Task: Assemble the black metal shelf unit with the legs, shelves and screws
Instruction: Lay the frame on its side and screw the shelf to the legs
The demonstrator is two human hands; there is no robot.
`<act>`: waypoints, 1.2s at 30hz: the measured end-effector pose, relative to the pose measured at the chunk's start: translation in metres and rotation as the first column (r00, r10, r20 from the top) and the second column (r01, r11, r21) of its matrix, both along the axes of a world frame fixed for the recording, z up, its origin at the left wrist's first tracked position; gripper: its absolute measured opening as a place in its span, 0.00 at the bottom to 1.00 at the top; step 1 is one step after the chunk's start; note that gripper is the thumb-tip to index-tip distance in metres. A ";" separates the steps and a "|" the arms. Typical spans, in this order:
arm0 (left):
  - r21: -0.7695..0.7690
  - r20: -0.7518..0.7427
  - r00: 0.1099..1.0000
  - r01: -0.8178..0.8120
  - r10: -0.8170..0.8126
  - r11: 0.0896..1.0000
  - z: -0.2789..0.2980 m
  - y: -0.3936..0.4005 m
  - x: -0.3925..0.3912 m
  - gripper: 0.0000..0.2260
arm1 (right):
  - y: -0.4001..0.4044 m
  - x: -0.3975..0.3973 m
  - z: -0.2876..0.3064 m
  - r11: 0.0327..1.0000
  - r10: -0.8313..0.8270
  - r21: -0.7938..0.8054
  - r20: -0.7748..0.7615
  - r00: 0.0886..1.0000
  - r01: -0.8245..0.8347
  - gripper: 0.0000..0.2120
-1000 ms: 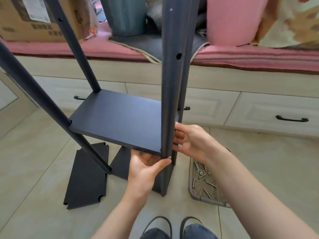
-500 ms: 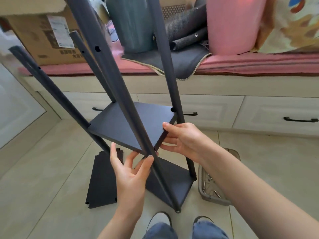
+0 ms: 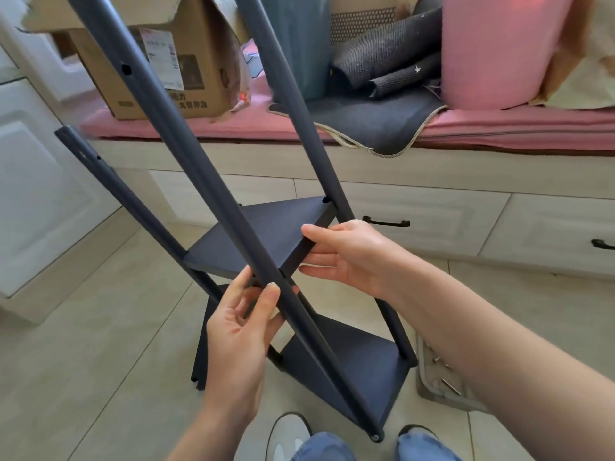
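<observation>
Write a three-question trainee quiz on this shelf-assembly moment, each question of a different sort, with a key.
1. True or false: the right hand grips the edge of the upper shelf.
2. Multiple choice: the left hand is at A) the near leg, B) the cardboard box, C) a drawer handle.
3. Fill in: the loose screws lie in a grey ____ on the floor, to the right of the lower shelf.

Key: 1 true; 2 A; 3 tray.
</observation>
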State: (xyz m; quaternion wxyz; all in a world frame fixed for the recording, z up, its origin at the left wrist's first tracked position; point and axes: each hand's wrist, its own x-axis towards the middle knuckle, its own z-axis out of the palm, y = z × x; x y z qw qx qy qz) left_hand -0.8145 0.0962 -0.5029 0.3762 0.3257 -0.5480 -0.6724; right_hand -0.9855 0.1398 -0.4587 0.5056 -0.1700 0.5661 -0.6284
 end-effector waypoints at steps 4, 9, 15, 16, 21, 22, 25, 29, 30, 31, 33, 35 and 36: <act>-0.003 -0.029 0.999 -0.034 0.033 0.999 0.000 -0.008 -0.002 0.19 | -0.002 -0.002 0.000 0.998 0.056 -0.023 0.024 0.998 -0.055 0.14; 0.005 -0.071 0.996 -0.052 0.052 0.999 -0.001 -0.017 -0.003 0.20 | 0.009 -0.015 -0.006 0.999 0.037 -0.039 0.054 0.998 -0.035 0.13; 0.009 -0.091 0.995 -0.032 0.033 0.999 -0.002 -0.016 -0.002 0.20 | 0.062 -0.075 -0.057 0.965 -0.254 0.051 -0.043 0.966 0.256 0.10; 0.004 -0.089 0.996 -0.032 0.032 0.999 0.000 -0.015 -0.003 0.19 | 0.072 -0.085 -0.072 0.943 -0.313 0.102 -0.040 0.949 0.316 0.09; 0.004 -0.102 0.994 -0.039 0.039 0.999 0.001 -0.011 -0.007 0.17 | 0.119 -0.110 -0.167 0.831 -0.367 0.426 -0.066 0.928 0.359 0.08; -0.001 -0.103 0.994 -0.040 0.039 0.999 0.002 -0.011 -0.007 0.18 | 0.124 -0.111 -0.184 0.809 -0.353 0.474 -0.082 0.932 0.348 0.08; -0.010 -0.104 0.994 -0.044 0.043 0.999 0.001 -0.010 -0.008 0.20 | 0.135 -0.114 -0.236 0.740 -0.277 0.591 -0.168 0.946 0.321 0.08; -0.016 -0.097 0.995 -0.034 0.032 0.999 0.000 -0.008 -0.009 0.25 | 0.136 -0.119 -0.287 0.652 -0.009 0.701 -0.375 0.927 0.290 0.08; -0.019 -0.097 0.995 -0.035 0.033 0.999 -0.001 -0.007 -0.010 0.26 | 0.136 -0.121 -0.299 0.629 0.082 0.719 -0.440 0.894 0.296 0.08; -0.025 -0.097 0.995 -0.035 0.032 0.999 -0.001 -0.007 -0.011 0.27 | 0.135 -0.123 -0.308 0.604 0.170 0.737 -0.492 0.854 0.304 0.08; -0.046 -0.087 0.996 -0.021 0.017 0.999 -0.003 -0.008 -0.013 0.25 | 0.134 -0.127 -0.325 0.567 0.302 0.760 -0.551 0.778 0.318 0.10; -0.049 -0.085 0.996 -0.015 0.011 0.999 -0.005 -0.009 -0.014 0.20 | 0.133 -0.128 -0.336 0.541 0.361 0.769 -0.578 0.732 0.340 0.13; -0.047 -0.090 0.996 -0.019 0.015 0.999 -0.005 -0.010 -0.014 0.19 | 0.133 -0.130 -0.341 0.536 0.377 0.769 -0.588 0.715 0.349 0.14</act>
